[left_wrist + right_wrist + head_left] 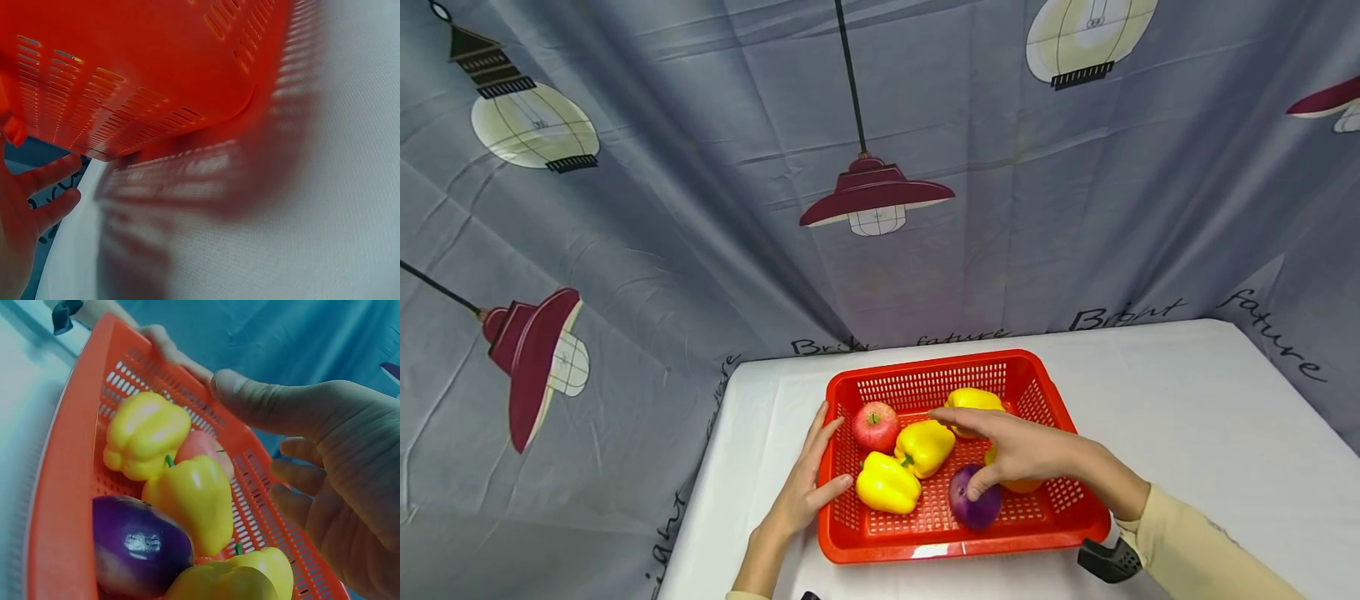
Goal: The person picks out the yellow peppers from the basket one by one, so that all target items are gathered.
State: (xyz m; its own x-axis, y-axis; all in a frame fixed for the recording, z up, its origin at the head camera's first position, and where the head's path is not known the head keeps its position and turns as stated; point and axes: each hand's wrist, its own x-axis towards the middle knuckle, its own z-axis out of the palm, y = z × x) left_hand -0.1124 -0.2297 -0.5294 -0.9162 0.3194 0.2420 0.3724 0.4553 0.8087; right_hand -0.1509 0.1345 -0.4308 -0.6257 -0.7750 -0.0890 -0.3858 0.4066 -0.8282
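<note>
A red plastic basket (pixel 925 550) holds a red apple (pixel 876 427), several yellow bell peppers (pixel 887 483) and a purple eggplant (pixel 976 510). My left hand (pixel 801 487) is at the basket's left side, its thumb over the rim; in the left wrist view its other fingers (pixel 59 209) extend loosely outside the wall. Over the right half of the basket hovers my right hand (pixel 1026 450), thumb and fingers spread apart, with nothing held. It partly covers the eggplant and a yellow-orange piece (pixel 1022 485) below it, whose kind is unclear in the head view.
The basket stands on a table with a white cloth (pixel 1195 417). A grey curtain (pixel 737 250) printed with lamps hangs behind and to the sides. A black device (pixel 1108 560) sits at my right wrist, near the basket's front right corner.
</note>
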